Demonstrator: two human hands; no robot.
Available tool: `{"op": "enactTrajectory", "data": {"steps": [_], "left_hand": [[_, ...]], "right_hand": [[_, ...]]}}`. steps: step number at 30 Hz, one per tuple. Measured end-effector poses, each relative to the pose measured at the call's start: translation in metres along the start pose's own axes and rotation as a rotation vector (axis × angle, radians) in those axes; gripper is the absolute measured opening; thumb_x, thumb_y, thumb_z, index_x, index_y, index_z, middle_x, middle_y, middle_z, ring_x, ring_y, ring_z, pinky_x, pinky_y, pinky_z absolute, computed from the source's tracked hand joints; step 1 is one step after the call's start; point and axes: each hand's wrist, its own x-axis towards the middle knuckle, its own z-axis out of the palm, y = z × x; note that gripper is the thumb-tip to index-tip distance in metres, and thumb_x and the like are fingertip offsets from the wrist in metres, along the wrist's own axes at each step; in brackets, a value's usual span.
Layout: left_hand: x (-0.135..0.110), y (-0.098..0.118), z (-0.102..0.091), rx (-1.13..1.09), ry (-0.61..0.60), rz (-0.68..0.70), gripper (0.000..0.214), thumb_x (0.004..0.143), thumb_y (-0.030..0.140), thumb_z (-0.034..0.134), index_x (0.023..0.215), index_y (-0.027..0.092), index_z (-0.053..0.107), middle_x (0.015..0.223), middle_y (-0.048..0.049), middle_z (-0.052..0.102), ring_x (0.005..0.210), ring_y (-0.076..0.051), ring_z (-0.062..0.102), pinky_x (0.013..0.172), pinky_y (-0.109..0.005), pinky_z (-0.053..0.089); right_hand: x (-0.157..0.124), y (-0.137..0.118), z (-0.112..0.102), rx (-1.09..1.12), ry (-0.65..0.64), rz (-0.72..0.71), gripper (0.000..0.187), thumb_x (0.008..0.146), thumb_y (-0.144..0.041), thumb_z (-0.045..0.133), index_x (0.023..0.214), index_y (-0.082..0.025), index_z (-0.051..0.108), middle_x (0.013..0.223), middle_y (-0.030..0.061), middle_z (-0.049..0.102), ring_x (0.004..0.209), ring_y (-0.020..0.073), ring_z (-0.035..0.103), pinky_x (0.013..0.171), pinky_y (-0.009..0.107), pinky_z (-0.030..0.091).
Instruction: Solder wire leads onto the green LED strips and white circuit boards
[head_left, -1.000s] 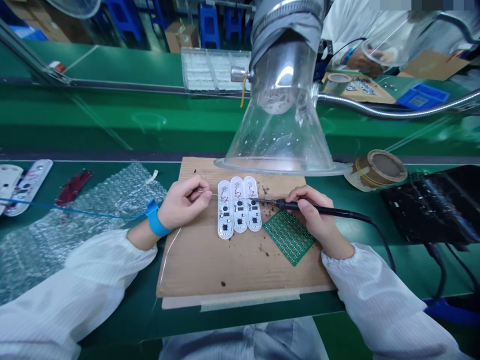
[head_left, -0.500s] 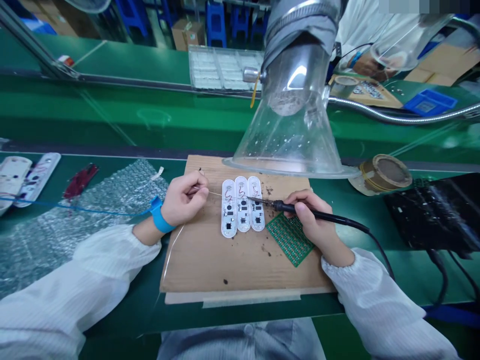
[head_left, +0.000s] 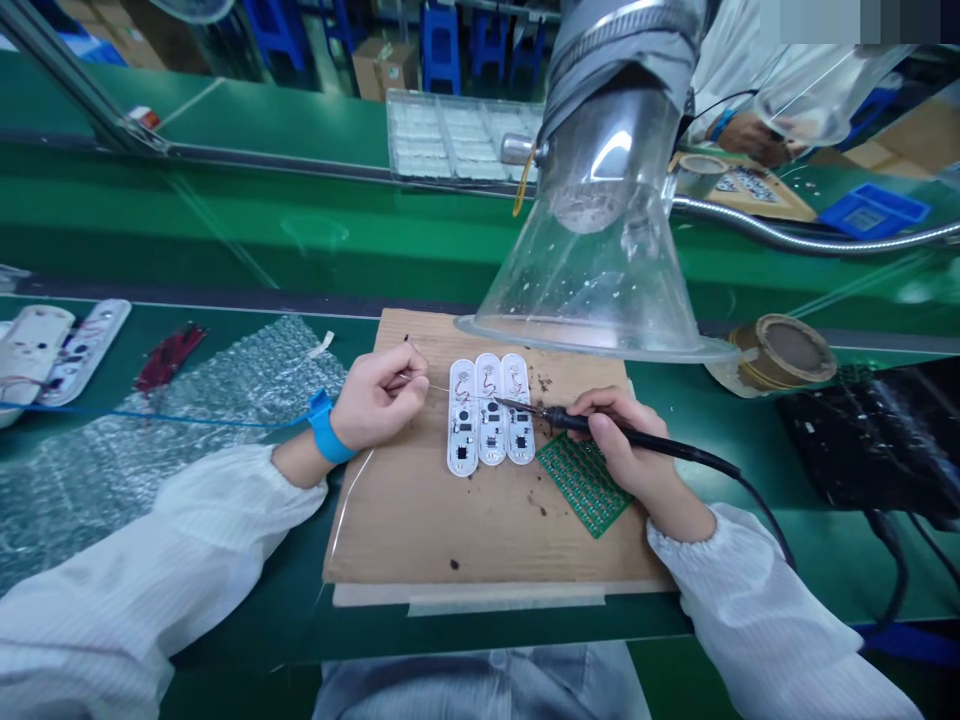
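My left hand [head_left: 380, 400], with a blue wrist strap [head_left: 328, 427], pinches a thin solder wire [head_left: 439, 386] that reaches right over the white modules. My right hand [head_left: 626, 440] is closed round a black soldering iron [head_left: 607, 430]. The iron's tip lies at the middle one of three white oblong modules [head_left: 490, 440], which stand side by side and carry small circuit boards with red wires. Whether tip and wire touch is too small to tell. Partly under my right hand lies a green circuit board panel [head_left: 585, 485].
Cardboard [head_left: 405, 540] lies under the modules. A clear fume hood [head_left: 592, 290] hangs just beyond them. Bubble wrap [head_left: 247, 400] and more white modules [head_left: 82, 355] are at left; a tape roll [head_left: 787, 355] and black object [head_left: 877, 440] at right. A co-worker's hand [head_left: 757, 138] is across the bench.
The whole view has shifted slightly, so things sit a little further right. The iron's tip has moved slightly down along the middle module. Both hands keep their grip.
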Motion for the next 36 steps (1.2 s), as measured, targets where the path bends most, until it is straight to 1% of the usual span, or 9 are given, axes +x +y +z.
{"op": "enactTrajectory", "data": {"steps": [5,10,17,21,23,26,28,31,36], "left_hand": [[-0.001,0.0,-0.001,-0.005,0.038,-0.021,0.016,0.084,0.02,0.055,0.07,0.022,0.048,0.059,0.0049,0.041,0.051,-0.01,0.036,0.05,-0.025,0.03],[-0.001,0.001,-0.002,-0.011,0.027,0.009,0.019,0.086,0.018,0.055,0.069,0.022,0.047,0.06,0.0047,0.042,0.051,-0.01,0.038,0.05,-0.025,0.031],[-0.002,-0.005,0.001,-0.002,0.037,0.082,0.018,0.087,0.014,0.054,0.071,0.021,0.048,0.061,0.0061,0.041,0.052,-0.009,0.036,0.049,-0.023,0.03],[-0.003,-0.007,0.002,0.005,0.014,0.083,0.018,0.087,0.012,0.054,0.072,0.02,0.048,0.061,0.0071,0.042,0.051,-0.008,0.035,0.049,-0.023,0.029],[-0.003,-0.007,0.002,-0.015,0.008,0.077,0.019,0.088,0.013,0.054,0.072,0.021,0.048,0.061,0.0068,0.041,0.051,-0.008,0.035,0.05,-0.023,0.029],[-0.003,-0.008,0.001,-0.061,0.028,0.067,0.02,0.088,0.014,0.053,0.071,0.021,0.046,0.062,0.0059,0.041,0.054,-0.01,0.036,0.052,-0.026,0.03],[-0.004,-0.011,0.0,-0.095,0.055,0.058,0.019,0.087,0.012,0.051,0.071,0.021,0.046,0.063,0.0052,0.042,0.055,-0.011,0.037,0.053,-0.027,0.03],[-0.004,-0.022,-0.003,-0.149,0.074,0.056,0.02,0.087,0.013,0.048,0.07,0.021,0.043,0.064,0.004,0.042,0.057,-0.012,0.036,0.055,-0.03,0.029],[-0.001,-0.035,-0.009,-0.186,0.043,0.045,0.021,0.086,0.013,0.045,0.068,0.022,0.038,0.062,0.0029,0.04,0.057,-0.014,0.035,0.056,-0.032,0.026]], "right_hand": [[0.003,-0.009,0.004,0.059,0.073,0.007,0.035,0.105,-0.058,0.066,0.097,-0.024,0.074,0.077,0.0023,0.072,0.061,0.0175,0.07,0.055,0.028,0.059],[0.004,-0.01,0.01,0.061,0.022,-0.003,0.031,0.105,-0.055,0.067,0.099,-0.025,0.074,0.078,0.0023,0.075,0.06,0.0165,0.071,0.054,0.026,0.06],[0.001,-0.005,0.012,0.044,-0.034,0.015,0.025,0.107,-0.05,0.065,0.104,-0.026,0.073,0.086,0.0024,0.077,0.07,0.0171,0.075,0.061,0.026,0.062],[0.001,-0.005,0.011,0.029,-0.04,0.012,0.025,0.107,-0.05,0.066,0.104,-0.027,0.074,0.086,0.0023,0.077,0.068,0.0176,0.074,0.059,0.027,0.061],[0.0,-0.006,0.011,0.04,-0.007,0.011,0.026,0.106,-0.052,0.066,0.103,-0.027,0.074,0.085,0.0024,0.076,0.066,0.0177,0.073,0.058,0.028,0.061],[-0.003,-0.009,0.011,0.101,0.097,-0.006,0.026,0.108,-0.05,0.064,0.102,-0.026,0.074,0.079,0.0007,0.073,0.063,0.0157,0.069,0.058,0.027,0.057],[-0.005,-0.011,0.013,0.125,0.137,-0.021,0.026,0.109,-0.047,0.063,0.101,-0.025,0.073,0.077,-0.0003,0.071,0.062,0.0142,0.068,0.058,0.025,0.056],[-0.007,-0.014,0.019,0.11,0.117,-0.041,0.025,0.109,-0.047,0.064,0.101,-0.025,0.073,0.075,-0.0005,0.071,0.063,0.014,0.069,0.06,0.025,0.057],[-0.008,-0.014,0.026,0.092,0.114,-0.014,0.022,0.109,-0.046,0.064,0.103,-0.027,0.073,0.078,-0.0005,0.073,0.064,0.0139,0.071,0.059,0.023,0.059]]}}
